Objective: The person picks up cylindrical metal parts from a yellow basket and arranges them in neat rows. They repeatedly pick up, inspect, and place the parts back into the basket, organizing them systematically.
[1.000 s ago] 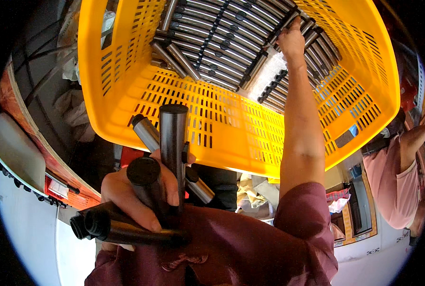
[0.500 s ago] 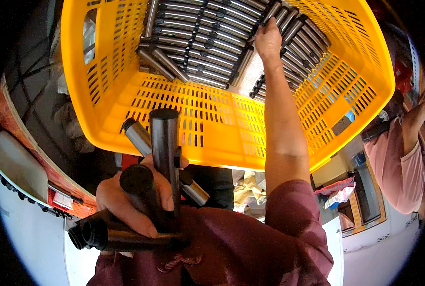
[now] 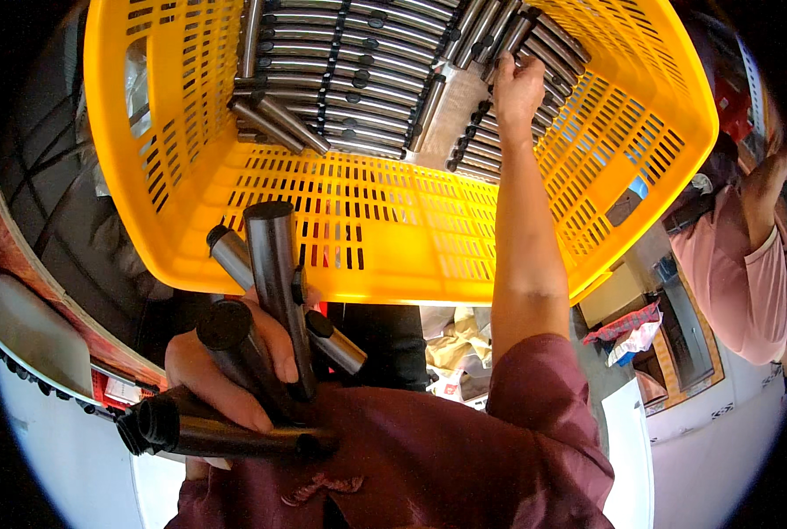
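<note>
My left hand (image 3: pixel 226 361) is closed around a bundle of several dark, shiny metal tubes (image 3: pixel 270 238) with black capped ends. They fan out in different directions close to my body, in front of the basket. Inside the yellow plastic basket (image 3: pixel 393 286), my right hand (image 3: pixel 518 93) has its fingers bent around the near end of a metal tube (image 3: pixel 514 37), among other tubes on the right side. Its fingertips are partly hidden. Rows of similar tubes (image 3: pixel 371 66) lie side by side across the basket, and a couple (image 3: pixel 279 123) rest at an angle on the left.
A pale flat sheet (image 3: pixel 451 115) shows between the tube rows. Crumpled cloth or paper (image 3: pixel 459 344) lies below the basket. At the far right is another person in a pink top (image 3: pixel 733 273). A chair-like grey shape (image 3: pixel 36 326) stands at the left.
My right hand has shifted slightly right and nearer within the basket, off the tubes beside the pale sheet. My left hand keeps its bundle; the whole view has shifted a little.
</note>
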The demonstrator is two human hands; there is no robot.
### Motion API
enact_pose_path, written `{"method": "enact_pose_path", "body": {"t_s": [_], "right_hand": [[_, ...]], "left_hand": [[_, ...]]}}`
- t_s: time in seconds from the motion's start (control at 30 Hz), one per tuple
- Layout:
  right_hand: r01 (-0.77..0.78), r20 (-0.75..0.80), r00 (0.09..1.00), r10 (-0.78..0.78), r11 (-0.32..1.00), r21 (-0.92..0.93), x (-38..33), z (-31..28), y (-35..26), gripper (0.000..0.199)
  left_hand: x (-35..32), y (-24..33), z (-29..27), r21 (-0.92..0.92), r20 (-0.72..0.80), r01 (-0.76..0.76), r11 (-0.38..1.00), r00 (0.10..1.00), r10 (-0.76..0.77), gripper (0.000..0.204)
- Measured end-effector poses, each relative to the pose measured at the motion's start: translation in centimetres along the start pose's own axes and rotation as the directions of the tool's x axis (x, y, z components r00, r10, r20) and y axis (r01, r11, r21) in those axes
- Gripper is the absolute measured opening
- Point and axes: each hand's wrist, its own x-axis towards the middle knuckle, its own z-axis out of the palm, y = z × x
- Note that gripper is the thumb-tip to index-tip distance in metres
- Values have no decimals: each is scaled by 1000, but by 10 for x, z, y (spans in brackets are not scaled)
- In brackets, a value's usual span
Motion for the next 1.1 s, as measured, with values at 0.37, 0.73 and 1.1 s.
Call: {"method": "enact_pose_path", "body": {"t_s": [0.37,0.73,1.1], "right_hand": [[-75,170,978,121,964,-256,31,7,8,49],[792,493,605,-625,534,-296,-5,-40,31,32],[960,854,279,-439,128,-248,63,-60,27,34]], "left_hand": [[3,3,-5,-3,72,14,1000,997,-14,19],[2,5,-9,-17,69,15,1000,998,-14,20],[5,3,-6,-20,66,14,1000,998,-12,21]]}}
